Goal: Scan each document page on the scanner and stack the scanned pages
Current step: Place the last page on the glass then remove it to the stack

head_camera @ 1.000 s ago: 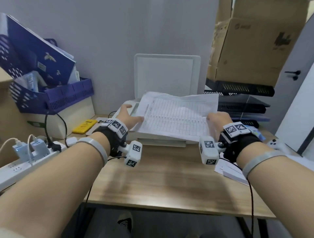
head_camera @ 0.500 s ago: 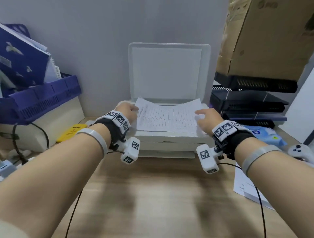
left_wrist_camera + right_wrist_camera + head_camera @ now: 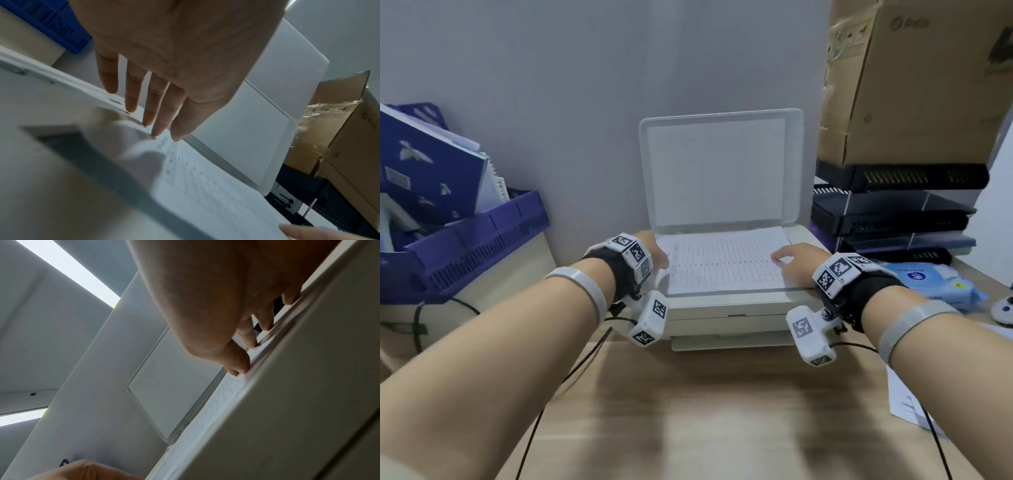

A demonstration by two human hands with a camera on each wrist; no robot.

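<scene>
A wooden surface (image 3: 688, 411) fills the lower half of the head view. At the upper right a big cardboard box (image 3: 914, 82) sits on a stack of dark trays (image 3: 893, 212). At the left edge a purple crate (image 3: 469, 246) holds blue folders (image 3: 428, 171).

In the middle of the frame stands a white scanner (image 3: 729, 318) with its lid (image 3: 722, 171) raised upright against the grey wall. A page (image 3: 726, 267) printed with a grid of lines lies flat on the scanner's top, within the frame of the bed; its near left corner looks slightly lifted and blurred in the left wrist view.

Both forearms reach in from the bottom corners, each with a grey band and a black wrist strap carrying white marker blocks. The left hand (image 3: 654, 253) is at the page's left edge; in the left wrist view its fingers (image 3: 154, 113) are straight and spread, tips touching down at the page's edge and the scanner's rim, gripping nothing. The right hand (image 3: 798, 257) rests on the page's right side; in the right wrist view its fingers (image 3: 246, 337) are bent at the knuckles with the tips pressing on the paper's edge and the scanner's rim, nothing held between them.

At the right edge lie a blue packet of wipes (image 3: 935, 281), a white controller (image 3: 1003, 308) and, lower down, more sheets of paper (image 3: 907, 404). Thin black cables (image 3: 571, 370) trail from the wrists across the surface.
</scene>
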